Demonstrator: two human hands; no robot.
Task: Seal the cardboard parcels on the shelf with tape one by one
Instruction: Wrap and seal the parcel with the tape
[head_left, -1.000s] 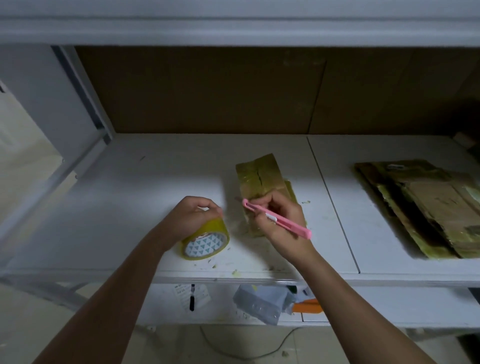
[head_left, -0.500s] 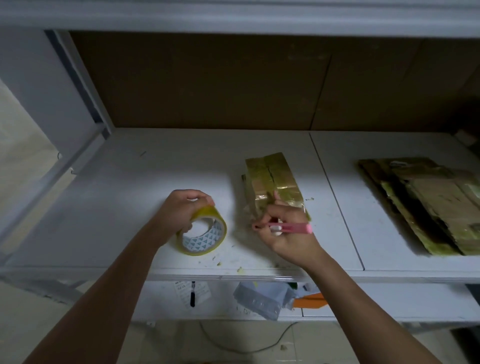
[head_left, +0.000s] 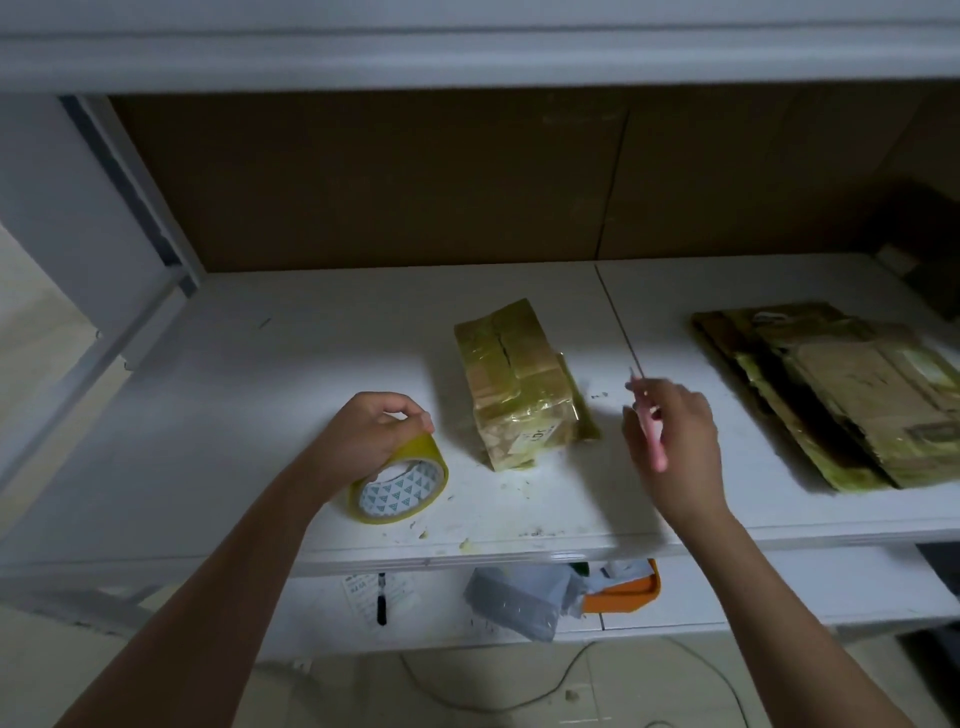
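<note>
A small cardboard parcel (head_left: 519, 384), wrapped in glossy yellowish tape, lies on the white shelf (head_left: 260, 415) near its middle. My left hand (head_left: 366, 434) grips a roll of yellow tape (head_left: 400, 483) that stands tilted on the shelf, left of the parcel. My right hand (head_left: 675, 431) is raised to the right of the parcel, apart from it, and holds a pink utility knife (head_left: 652, 426) with its blade end pointing up and away.
A stack of flattened, taped cardboard parcels (head_left: 841, 395) lies on the right shelf board. Brown board backs the shelf. On the lower shelf are a grey plastic bag (head_left: 519, 597), an orange tray (head_left: 626, 595), a paper label and a black pen (head_left: 382, 600). A cable runs on the floor.
My right hand has lifted off the parcel's near end and swung to the right with the pink knife. The left hand stays on the tape roll, now tipped more upright.
</note>
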